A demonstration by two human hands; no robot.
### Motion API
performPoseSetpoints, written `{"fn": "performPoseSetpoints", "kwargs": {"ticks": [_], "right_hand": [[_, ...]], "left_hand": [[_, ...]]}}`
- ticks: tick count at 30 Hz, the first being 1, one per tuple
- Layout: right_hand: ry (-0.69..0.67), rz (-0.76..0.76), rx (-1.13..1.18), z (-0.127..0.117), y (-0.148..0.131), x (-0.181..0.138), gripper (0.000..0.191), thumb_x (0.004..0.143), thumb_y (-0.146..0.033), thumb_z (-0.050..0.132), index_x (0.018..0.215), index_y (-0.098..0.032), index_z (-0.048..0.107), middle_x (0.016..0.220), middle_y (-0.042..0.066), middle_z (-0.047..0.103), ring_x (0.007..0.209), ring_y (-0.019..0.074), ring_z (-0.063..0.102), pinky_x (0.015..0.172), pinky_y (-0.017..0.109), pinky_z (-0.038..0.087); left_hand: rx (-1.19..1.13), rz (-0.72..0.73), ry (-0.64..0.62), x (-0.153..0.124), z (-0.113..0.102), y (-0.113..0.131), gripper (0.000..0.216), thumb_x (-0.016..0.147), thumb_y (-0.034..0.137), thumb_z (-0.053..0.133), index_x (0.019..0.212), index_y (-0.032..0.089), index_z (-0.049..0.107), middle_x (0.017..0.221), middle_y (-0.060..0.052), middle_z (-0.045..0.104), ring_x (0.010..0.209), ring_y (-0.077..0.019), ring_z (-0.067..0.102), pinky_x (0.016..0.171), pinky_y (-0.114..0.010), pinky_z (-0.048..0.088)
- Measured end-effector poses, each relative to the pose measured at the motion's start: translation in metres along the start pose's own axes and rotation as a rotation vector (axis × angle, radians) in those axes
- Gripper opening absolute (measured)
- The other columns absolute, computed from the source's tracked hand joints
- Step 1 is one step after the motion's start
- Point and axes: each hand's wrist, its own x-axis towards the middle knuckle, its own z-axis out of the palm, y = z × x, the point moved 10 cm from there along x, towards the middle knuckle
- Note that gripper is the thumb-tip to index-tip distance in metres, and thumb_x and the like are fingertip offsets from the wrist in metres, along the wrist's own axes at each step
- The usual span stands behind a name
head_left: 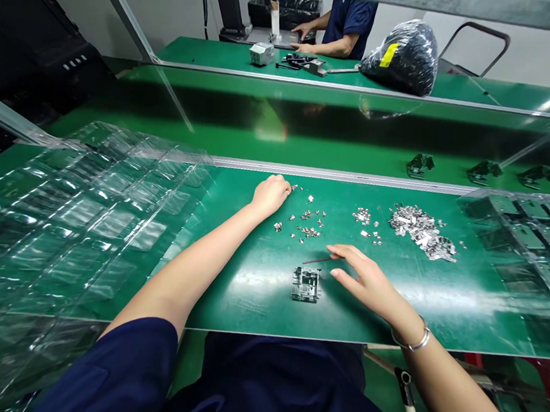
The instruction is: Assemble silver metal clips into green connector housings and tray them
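My left hand (270,195) rests on the green mat (263,296) with its fingers curled closed beside several scattered small metal clips (305,224); what it holds is hidden. My right hand (364,278) lies lower on the mat with fingers stretched out, its fingertips touching a thin dark stick (316,260). A small dark plastic frame part (305,284) lies just left of that hand. A second small cluster of clips (365,219) and a bigger pile of shiny metal pieces (422,229) lie to the right.
Clear plastic trays (66,216) are stacked at the left, and a tray with dark parts (539,236) sits at the right. Beyond a conveyor belt (326,132), another person (337,26) works at a far table next to a black plastic bag (401,56).
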Motion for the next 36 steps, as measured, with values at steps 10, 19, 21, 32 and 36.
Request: {"fn": "performPoseSetpoints", "kwargs": {"ticks": [10, 19, 21, 32, 36], "right_hand": [[0.012, -0.013, 0.011, -0.001, 0.001, 0.006, 0.036, 0.093, -0.029, 0.049, 0.129, -0.024, 0.049, 0.119, 0.009, 0.057, 0.106, 0.0223, 0.058, 0.087, 0.042, 0.053], [0.337, -0.026, 0.286, -0.016, -0.031, 0.032, 0.031, 0.089, -0.029, 0.054, 0.119, -0.023, 0.049, 0.113, 0.009, 0.058, 0.095, 0.02, 0.062, 0.078, 0.036, 0.054], [0.419, -0.058, 0.33, -0.018, -0.039, 0.034, 0.017, 0.088, -0.028, 0.056, 0.103, -0.023, 0.053, 0.098, 0.004, 0.06, 0.087, 0.0175, 0.061, 0.079, 0.034, 0.052], [0.237, -0.063, 0.552, 0.005, -0.044, 0.029, 0.007, 0.086, -0.028, 0.059, 0.088, -0.022, 0.058, 0.087, 0.001, 0.055, 0.077, 0.0147, 0.058, 0.068, 0.029, 0.051], [0.28, -0.145, 0.412, -0.001, -0.057, 0.024, 0.005, 0.087, -0.023, 0.058, 0.082, -0.022, 0.057, 0.082, 0.001, 0.056, 0.077, 0.0146, 0.055, 0.071, 0.029, 0.047]], "left_hand": [[-0.302, -0.09, 0.045, -0.008, -0.009, -0.005, 0.015, 0.076, 0.01, 0.052, 0.069, 0.016, 0.064, 0.089, -0.01, 0.062, 0.099, -0.0269, 0.052, 0.086, -0.04, 0.043], [-1.35, -0.193, -0.055, -0.087, -0.02, 0.063, 0.015, 0.074, 0.031, 0.062, 0.078, 0.016, 0.061, 0.069, 0.0, 0.058, 0.057, -0.009, 0.051, 0.053, -0.021, 0.04], [-1.639, -0.236, -0.082, -0.112, -0.017, 0.082, 0.016, 0.067, 0.028, 0.07, 0.074, 0.016, 0.062, 0.067, 0.001, 0.057, 0.057, -0.0077, 0.049, 0.054, -0.02, 0.039], [-1.989, -0.379, -0.083, -0.165, 0.002, 0.1, 0.02, 0.065, 0.027, 0.077, 0.072, 0.017, 0.061, 0.069, 0.002, 0.053, 0.061, -0.0079, 0.046, 0.058, -0.02, 0.039], [-2.051, -0.406, -0.2, -0.174, 0.011, 0.112, 0.021, 0.068, 0.031, 0.075, 0.072, 0.016, 0.06, 0.063, 0.003, 0.048, 0.059, -0.0076, 0.043, 0.056, -0.019, 0.037]]}}
